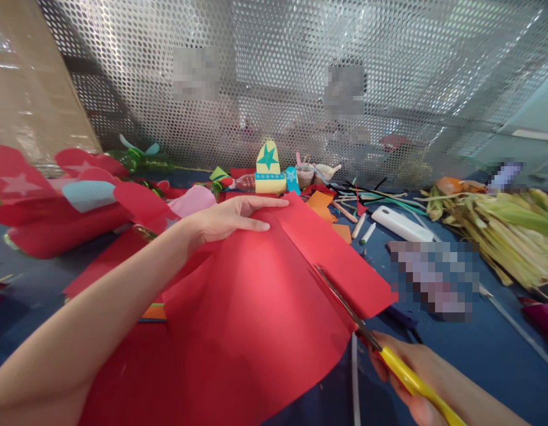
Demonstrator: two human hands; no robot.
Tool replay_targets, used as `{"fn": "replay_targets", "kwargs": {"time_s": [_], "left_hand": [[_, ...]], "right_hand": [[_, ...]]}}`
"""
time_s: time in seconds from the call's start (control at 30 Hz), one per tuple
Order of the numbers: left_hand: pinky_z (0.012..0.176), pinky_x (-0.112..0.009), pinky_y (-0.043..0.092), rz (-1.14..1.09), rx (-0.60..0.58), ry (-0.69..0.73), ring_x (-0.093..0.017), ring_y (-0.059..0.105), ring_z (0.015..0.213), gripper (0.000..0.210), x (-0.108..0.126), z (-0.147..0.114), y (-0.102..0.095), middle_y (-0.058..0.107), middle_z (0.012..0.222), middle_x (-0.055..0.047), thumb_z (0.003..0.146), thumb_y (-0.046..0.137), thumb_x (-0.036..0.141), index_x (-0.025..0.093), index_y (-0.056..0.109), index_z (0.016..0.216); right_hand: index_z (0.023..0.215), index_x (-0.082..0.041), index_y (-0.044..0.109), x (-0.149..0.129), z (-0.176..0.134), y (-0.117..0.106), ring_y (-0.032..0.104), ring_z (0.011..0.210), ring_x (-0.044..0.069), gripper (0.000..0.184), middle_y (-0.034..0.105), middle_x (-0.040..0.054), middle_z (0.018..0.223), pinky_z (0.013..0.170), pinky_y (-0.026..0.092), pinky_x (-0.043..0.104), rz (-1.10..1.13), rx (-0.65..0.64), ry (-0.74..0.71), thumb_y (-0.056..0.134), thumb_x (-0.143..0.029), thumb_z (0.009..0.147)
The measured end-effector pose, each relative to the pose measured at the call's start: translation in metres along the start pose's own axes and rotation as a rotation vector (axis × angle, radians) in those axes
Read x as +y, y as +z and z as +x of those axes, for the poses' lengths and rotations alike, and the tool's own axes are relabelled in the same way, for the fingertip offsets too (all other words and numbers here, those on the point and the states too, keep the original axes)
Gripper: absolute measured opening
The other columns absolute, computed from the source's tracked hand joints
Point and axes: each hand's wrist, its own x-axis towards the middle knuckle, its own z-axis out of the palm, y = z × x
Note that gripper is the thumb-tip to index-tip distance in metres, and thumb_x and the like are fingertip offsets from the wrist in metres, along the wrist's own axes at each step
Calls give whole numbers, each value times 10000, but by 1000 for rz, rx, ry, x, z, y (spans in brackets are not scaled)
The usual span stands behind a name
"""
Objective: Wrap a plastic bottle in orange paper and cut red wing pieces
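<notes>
A large sheet of red paper (256, 307) spreads across the middle, bowed upward, with a long slit running in from its right edge. My left hand (232, 218) grips the sheet near its far edge, thumb and index finger lying on top and the other fingers hidden. At the lower right, my right hand (407, 367) is closed around scissors (407, 374) with yellow handles. Their metal blades lie in the slit, between the main sheet and a rectangular strip (344, 266) on its right side.
Red paper craft models (70, 219) crowd the left side. Behind the sheet stands a bottle model (269, 177) with a green star. A white glue gun (404, 225), crayons (366, 234) and dried corn husks (490, 231) lie right. Perforated metal (274, 77) rises behind the blue table (490, 367).
</notes>
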Motion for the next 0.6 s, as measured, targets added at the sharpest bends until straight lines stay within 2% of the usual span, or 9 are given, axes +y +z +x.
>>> {"fn": "replay_targets", "kwargs": {"time_s": [0.2, 0.3, 0.43, 0.5, 0.6], "left_hand": [[953, -336, 497, 7, -3, -14, -258, 553, 1232, 519, -1, 0, 0, 564, 1378, -50, 777, 710, 126, 252, 594, 1266], [954, -335, 494, 9, 4, -15, -259, 545, 1241, 517, 0, 0, 0, 563, 1379, -52, 776, 708, 122, 247, 594, 1265], [962, -334, 487, 7, 0, -11, -255, 544, 1242, 518, -1, 0, -1, 554, 1389, -49, 775, 710, 125, 250, 595, 1265], [950, -321, 491, 8, -2, -7, -251, 547, 1239, 516, -2, 0, -1, 547, 1397, -42, 774, 711, 126, 257, 599, 1260], [913, -312, 505, 21, -2, -16, -249, 573, 1208, 517, -2, 0, 0, 525, 1417, -32, 772, 714, 136, 270, 600, 1257]], "right_hand": [[1175, -183, 588, -8, 0, 0, 624, 974, 214, 293, 607, 71, 1188, 816, 540, 407, 3, 15, -3, 560, -352, 937], [1104, -161, 599, -11, 2, 3, 630, 862, 202, 420, 640, 65, 1058, 744, 537, 347, 8, 25, -15, 524, -526, 911], [924, -162, 574, -12, 6, 6, 563, 624, 154, 655, 636, 45, 808, 546, 469, 249, 4, 38, -5, 367, -775, 824], [882, -173, 553, -13, 5, 7, 554, 606, 153, 651, 620, 40, 763, 533, 457, 245, -17, 53, 9, 335, -784, 826], [918, -180, 569, -14, 0, 5, 611, 732, 210, 556, 630, 64, 792, 623, 506, 276, -54, 42, 13, 406, -709, 860]]}}
